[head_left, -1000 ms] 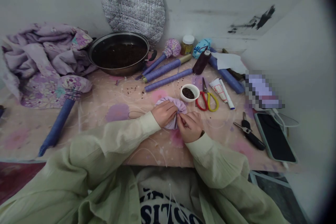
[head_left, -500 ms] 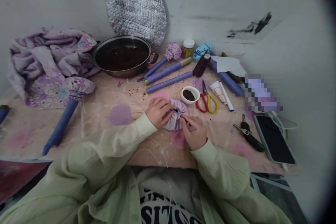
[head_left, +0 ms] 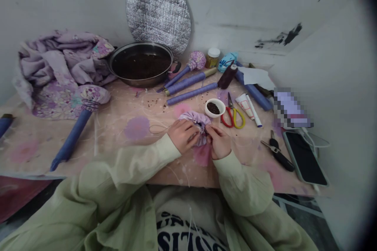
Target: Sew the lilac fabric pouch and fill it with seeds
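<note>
A gathered piece of purple cloth (head_left: 194,117) lies in front of me, puckered around a dark opening in its middle. My left hand (head_left: 184,135) is closed on its left side, fingers curled over the cloth. At the opposite edge my right hand (head_left: 218,140) pinches the gathered rim between thumb and fingers. Whether a needle or thread is in the fingers is too small to tell. Just behind the cloth stands a small white bowl (head_left: 207,112) holding dark grains. Beside it lie scissors (head_left: 232,113) with one red and one yellow handle.
At the back is a wide pan (head_left: 129,81) of dark contents, with a silver round lid (head_left: 159,11) against the wall. Floral cloth (head_left: 55,70) is heaped left. Purple-wrapped sticks (head_left: 191,93), a thread spool (head_left: 227,76), a marker (head_left: 253,111), keys (head_left: 281,157) and a phone (head_left: 306,159) lie around.
My left hand has shifted slightly right and down, its fingers more curled. My right hand stays pinched at the cloth's rim, a little higher. The whole view has shifted slightly.
</note>
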### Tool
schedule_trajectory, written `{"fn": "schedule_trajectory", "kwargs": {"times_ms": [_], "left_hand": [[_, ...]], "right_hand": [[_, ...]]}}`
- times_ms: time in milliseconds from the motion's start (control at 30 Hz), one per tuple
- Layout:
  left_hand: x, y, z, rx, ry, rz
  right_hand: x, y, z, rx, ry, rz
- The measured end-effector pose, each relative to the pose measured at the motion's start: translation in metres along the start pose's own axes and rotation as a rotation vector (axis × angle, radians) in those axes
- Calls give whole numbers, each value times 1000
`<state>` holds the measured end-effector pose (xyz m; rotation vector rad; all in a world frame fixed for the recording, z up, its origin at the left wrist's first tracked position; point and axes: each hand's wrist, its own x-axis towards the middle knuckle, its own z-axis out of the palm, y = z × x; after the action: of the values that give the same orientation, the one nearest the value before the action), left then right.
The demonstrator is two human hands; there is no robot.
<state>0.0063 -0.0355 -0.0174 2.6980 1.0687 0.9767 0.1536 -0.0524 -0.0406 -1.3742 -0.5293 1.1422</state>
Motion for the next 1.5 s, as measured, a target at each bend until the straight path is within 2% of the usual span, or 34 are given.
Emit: {"fn": "schedule_trajectory", "kwargs": {"times_ms": [267, 400, 533, 767, 933, 1000, 1300, 1500], "left_hand": [[20, 11, 13, 173, -124, -171], [27, 12, 12, 167, -183, -189], [32, 16, 13, 125, -215, -263], [31, 21, 19, 76, -147, -360], [31, 25, 24, 28, -91, -520], [30, 27, 27, 39, -50, -545], [26, 30, 30, 164, 121, -401], [28, 35, 27, 151, 93, -398]], "right_hand": [[0, 6, -3, 15, -42, -71], [-1, 6, -5, 12, -61, -94], [-1, 5, -5, 8, -69, -117], [-2, 5, -5, 1, -55, -121], [-3, 8, -3, 10, -34, -111], [-4, 8, -2, 16, -14, -119], [-6, 16, 5, 70, 76, -139], [-6, 25, 6, 98, 153, -180]]}}
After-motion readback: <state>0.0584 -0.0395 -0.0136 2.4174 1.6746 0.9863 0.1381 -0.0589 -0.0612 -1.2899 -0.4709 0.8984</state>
